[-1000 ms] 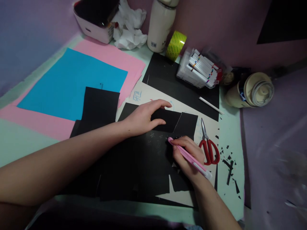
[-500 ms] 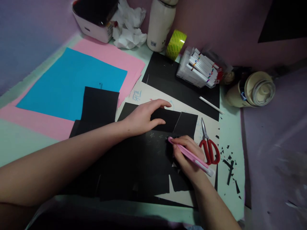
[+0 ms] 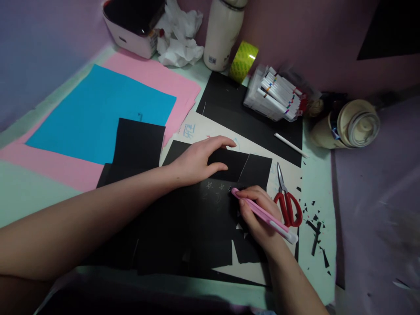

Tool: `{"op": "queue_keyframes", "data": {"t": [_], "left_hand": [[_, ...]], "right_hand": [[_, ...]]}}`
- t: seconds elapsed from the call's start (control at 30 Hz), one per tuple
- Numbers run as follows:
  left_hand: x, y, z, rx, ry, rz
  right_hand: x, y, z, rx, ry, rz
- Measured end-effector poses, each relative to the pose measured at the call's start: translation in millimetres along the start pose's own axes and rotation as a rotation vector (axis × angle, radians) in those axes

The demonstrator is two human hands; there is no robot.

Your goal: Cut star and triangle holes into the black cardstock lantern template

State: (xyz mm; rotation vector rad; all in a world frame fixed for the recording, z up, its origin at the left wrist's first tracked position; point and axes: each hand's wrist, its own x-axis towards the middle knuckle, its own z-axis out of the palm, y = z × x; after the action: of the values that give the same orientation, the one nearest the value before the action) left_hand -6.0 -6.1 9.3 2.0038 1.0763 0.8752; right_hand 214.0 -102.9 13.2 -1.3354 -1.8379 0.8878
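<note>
Tool (image 3: 274,222), pink and pen-like, gripped in the right hand (image 3: 262,228), tip just beside the faint stars (image 3: 222,187) on the black paper (image 3: 183,218). Left hand (image 3: 197,162) laid across the paper's far part, thumb spread from loosely curved fingers. Right of the black paper, red-handled scissors (image 3: 289,208), then scattered black scraps (image 3: 316,236). Beyond it, white markers (image 3: 278,92); to its far left, blue paper (image 3: 98,118) over pink paper (image 3: 179,83).

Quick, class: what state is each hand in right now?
Left hand: open, resting on black paper.
Right hand: closed around a pink pen-like tool.
</note>
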Motion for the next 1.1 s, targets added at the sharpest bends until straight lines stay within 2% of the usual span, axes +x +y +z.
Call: {"op": "queue_keyframes", "data": {"t": [0.27, 0.47, 0.67, 1.1], "left_hand": [[1, 0, 0.2, -0.003, 0.001, 0.009], [1, 1, -0.9, -0.022, -0.022, -0.025], [1, 1, -0.9, -0.035, -0.052, 0.031], [0, -4, 1.0, -0.023, -0.043, 0.029]], "right_hand": [[2, -3, 3, 0.009, 0.036, 0.043], [-2, 5, 3, -0.010, 0.104, 0.087], [-1, 8, 4, 0.039, 0.151, 0.026], [-1, 6, 3, 0.073, 0.200, -0.010]]}}
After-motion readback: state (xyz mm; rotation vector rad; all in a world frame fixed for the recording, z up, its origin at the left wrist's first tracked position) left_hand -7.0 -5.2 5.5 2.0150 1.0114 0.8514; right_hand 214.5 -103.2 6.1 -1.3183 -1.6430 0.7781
